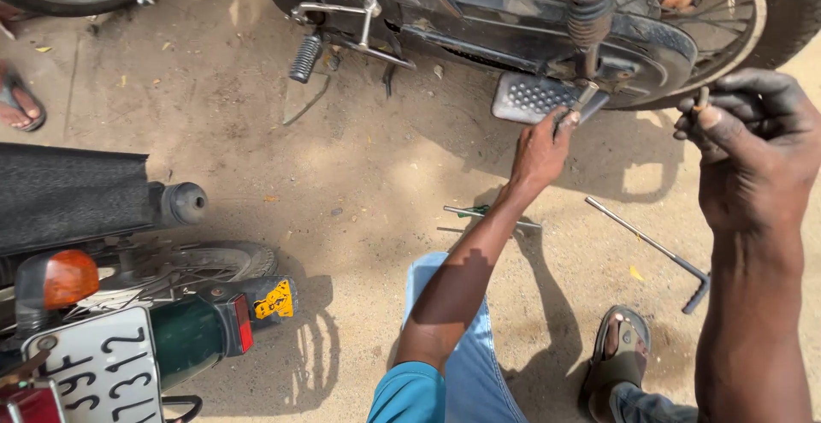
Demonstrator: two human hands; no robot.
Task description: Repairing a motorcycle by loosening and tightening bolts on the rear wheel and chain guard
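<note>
The left hand [540,151], at centre right of the frame, pinched a small metal tool [583,98] against the motorcycle's perforated footplate [530,96] at upper centre. The greasy right hand [753,145], at the right edge, curled its fingers around a small bolt [702,98]. An L-shaped wrench [654,250] and a screwdriver [483,214] lay on the sandy ground [359,175] below.

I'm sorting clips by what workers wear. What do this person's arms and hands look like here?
Both arms are bare to above the elbow, with no gloves, watch or rings visible. The left hand has a teal short sleeve at the upper arm. The right hand is smeared with dark grease on fingers and knuckles; its sleeve is out of frame.
</note>
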